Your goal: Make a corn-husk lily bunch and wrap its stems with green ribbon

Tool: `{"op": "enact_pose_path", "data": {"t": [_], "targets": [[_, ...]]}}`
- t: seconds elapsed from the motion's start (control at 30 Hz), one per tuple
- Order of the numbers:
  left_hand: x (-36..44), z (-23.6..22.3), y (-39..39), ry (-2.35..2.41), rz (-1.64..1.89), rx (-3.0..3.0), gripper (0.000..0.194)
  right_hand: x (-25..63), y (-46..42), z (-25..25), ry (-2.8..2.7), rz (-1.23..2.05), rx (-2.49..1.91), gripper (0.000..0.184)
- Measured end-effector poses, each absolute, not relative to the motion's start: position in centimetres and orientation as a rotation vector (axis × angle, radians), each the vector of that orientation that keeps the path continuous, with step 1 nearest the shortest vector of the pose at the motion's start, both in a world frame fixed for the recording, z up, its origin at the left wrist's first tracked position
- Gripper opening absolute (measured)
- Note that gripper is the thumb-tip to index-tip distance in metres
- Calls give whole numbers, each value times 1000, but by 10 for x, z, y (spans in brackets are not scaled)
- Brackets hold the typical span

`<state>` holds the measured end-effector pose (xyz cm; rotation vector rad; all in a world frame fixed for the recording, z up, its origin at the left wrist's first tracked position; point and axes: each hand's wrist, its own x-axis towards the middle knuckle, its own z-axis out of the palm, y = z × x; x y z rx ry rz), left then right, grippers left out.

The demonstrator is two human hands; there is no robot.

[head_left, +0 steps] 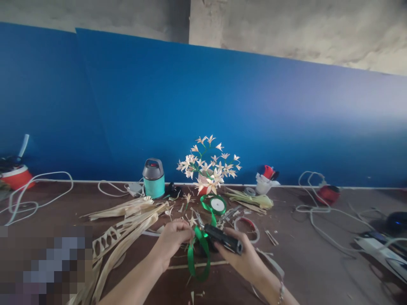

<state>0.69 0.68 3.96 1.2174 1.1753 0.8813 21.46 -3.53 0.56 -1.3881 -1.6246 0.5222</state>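
My left hand (176, 238) is closed in a pinch, its fingertips at a small pale star-shaped flower (192, 220); what exactly they grip is partly hidden. In my right hand (239, 253) is a black-handled tool (224, 238), with its kind unclear and thin metal parts near its far end. A loop of green ribbon (199, 271) hangs between the two hands. Beyond them lies a white-centred ribbon spool (218, 205) with green ribbon trailing off it. Behind that stands a pot (205, 183) of pale flowers (210, 167) on green stems.
Dried husk strips (127, 231) spread to the left. A teal canister (154, 182) stands at the back, near the blue partition (197, 97). Greenish husks (251, 199), a white cup (265, 184) with tools, a tape ring (248, 229) and white cables (318, 212) lie to the right.
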Motion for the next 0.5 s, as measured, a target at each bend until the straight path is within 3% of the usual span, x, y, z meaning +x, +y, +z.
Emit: {"op": "enact_pose_path", "data": {"t": [0.5], "targets": [[9, 43, 3, 1189, 857, 1172, 14, 203, -33, 10, -1795, 642, -1363, 13]]}}
